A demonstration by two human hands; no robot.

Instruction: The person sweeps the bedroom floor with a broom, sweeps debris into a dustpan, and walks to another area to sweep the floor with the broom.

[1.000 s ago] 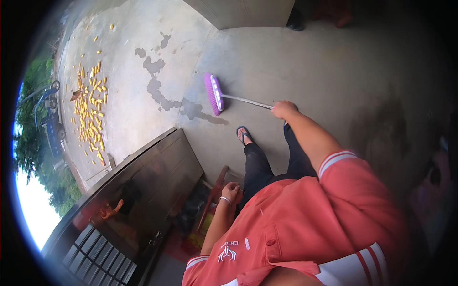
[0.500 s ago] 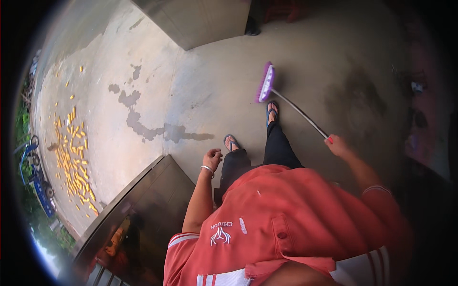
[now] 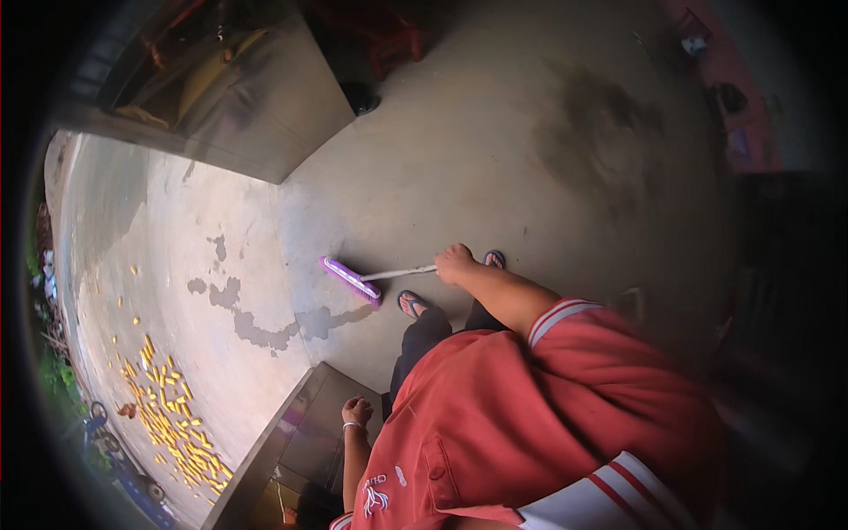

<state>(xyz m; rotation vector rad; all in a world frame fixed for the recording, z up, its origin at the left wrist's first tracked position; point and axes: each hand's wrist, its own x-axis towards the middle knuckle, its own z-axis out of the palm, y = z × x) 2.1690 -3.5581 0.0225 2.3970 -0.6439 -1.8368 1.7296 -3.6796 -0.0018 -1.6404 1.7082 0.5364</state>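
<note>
My right hand (image 3: 455, 263) is wrapped round the pale handle (image 3: 402, 271) of a broom in front of my feet. At the handle's left end, the purple-and-white broom head (image 3: 351, 280) with purple bristles rests on the concrete floor, ahead and left of my left foot. My fist hides the upper end of the handle. Down at my left side hangs my left hand (image 3: 357, 412), a white band at its wrist. Its fingers are curled in, and nothing shows in them.
A shiny metal door panel (image 3: 309, 397) stands close by my left arm, another (image 3: 265, 132) farther ahead. A wet streak (image 3: 265, 336) runs over the floor. Yellow corn cobs (image 3: 172, 415) lie outside at left, near a blue vehicle (image 3: 132, 477). A red stool (image 3: 389, 44) stands far ahead.
My right hand has brought the broom across to the left, its head now left of my feet. My left hand has dropped back to my side. The view has turned and shifted.
</note>
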